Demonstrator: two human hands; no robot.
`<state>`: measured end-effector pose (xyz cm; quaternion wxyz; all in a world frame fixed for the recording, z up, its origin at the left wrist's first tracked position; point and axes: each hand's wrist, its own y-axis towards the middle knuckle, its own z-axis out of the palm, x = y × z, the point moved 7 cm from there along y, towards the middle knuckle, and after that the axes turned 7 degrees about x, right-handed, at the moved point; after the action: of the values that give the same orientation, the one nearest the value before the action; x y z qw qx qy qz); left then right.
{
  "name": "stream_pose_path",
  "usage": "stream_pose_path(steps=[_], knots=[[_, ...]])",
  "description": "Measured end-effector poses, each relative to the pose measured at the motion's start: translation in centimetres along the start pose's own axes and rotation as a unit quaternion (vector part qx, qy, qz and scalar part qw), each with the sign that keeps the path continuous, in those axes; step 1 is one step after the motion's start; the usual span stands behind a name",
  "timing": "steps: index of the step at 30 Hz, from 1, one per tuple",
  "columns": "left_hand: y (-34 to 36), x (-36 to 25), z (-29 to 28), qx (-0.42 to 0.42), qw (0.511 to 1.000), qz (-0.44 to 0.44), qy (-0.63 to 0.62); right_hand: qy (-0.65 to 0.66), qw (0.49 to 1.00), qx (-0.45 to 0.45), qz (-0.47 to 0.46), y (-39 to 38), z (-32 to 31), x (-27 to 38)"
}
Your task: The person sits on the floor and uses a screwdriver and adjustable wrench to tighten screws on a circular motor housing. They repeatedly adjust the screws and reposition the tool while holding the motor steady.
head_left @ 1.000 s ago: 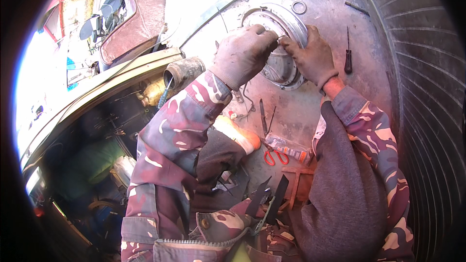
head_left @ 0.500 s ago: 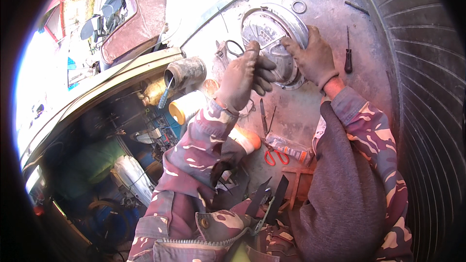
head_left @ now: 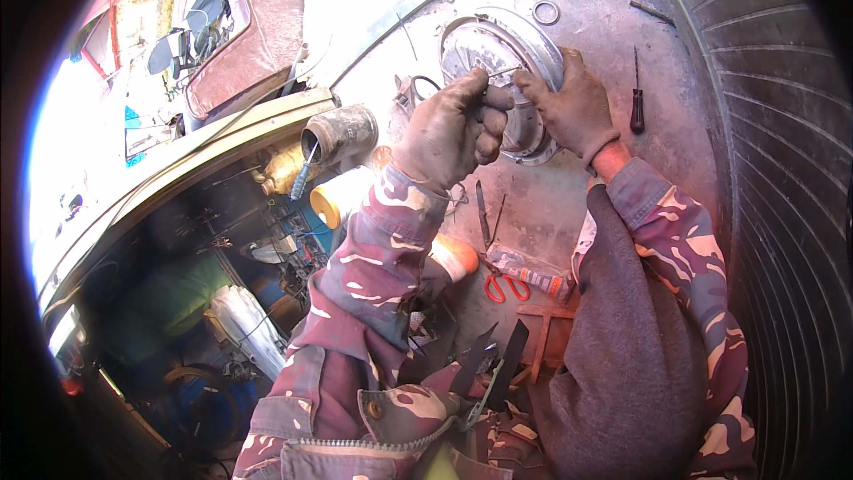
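A round silver metal housing (head_left: pixel 484 43) with a raised rim stands on the metal surface in front of me. My right hand (head_left: pixel 573 107), in a grey-brown work glove, grips its right edge. The thumb lies over the housing's face. My left hand (head_left: pixel 458 129), gloved too, is closed at the housing's lower left. Between its thumb and curled fingers is a thin metal rod (head_left: pixel 505 70), which reaches across to my right thumb. What the rod's ends touch is hard to make out. Black-handled scissors (head_left: pixel 426 84) lie just left of the housing, partly behind my left hand.
A screwdriver (head_left: pixel 637 107) and a metal ring (head_left: pixel 546 12) lie right of and behind the housing. Nearer me are red-handled scissors (head_left: pixel 506 286) and a clear packet (head_left: pixel 533 271). At left lies a dirty metal can (head_left: pixel 346 132). A ribbed dark wall (head_left: pixel 782 124) bounds the right.
My left hand's fingers have curled in from a stretched position, and its wrist has turned. My right hand and the housing have hardly moved.
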<state>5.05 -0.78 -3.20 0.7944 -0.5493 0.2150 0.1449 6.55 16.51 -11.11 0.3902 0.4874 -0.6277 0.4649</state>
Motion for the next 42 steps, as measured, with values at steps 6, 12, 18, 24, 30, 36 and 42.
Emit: stream_pose_path(steps=[6,12,18,24,30,36,42], knots=[[-0.8,-2.2,0.5,-0.08,0.871,0.099,0.475,0.002,1.0,-0.006,-0.008,-0.1,0.1,0.0],[-0.9,-5.4,1.3,-0.074,0.637,0.151,0.752,-0.007,1.0,-0.011,-0.024,0.2,0.2,0.3],[-1.2,-6.1,2.4,-0.047,0.448,0.245,0.859,-0.023,1.0,0.006,0.002,0.0,0.2,-0.1],[-1.3,-6.0,1.5,-0.068,0.533,0.241,0.808,-0.016,1.0,-0.004,-0.009,-0.1,0.0,0.2],[0.0,-3.7,-0.7,-0.11,0.92,0.117,0.358,-0.016,1.0,-0.007,-0.01,-0.1,-0.1,0.3],[-0.4,-3.7,-0.2,-0.143,0.92,0.107,0.348,-0.007,1.0,-0.004,-0.003,-0.2,-0.1,0.5],[-0.9,-5.9,3.4,-0.076,0.614,0.349,0.703,0.001,1.0,0.01,-0.007,-0.1,0.1,0.3]])
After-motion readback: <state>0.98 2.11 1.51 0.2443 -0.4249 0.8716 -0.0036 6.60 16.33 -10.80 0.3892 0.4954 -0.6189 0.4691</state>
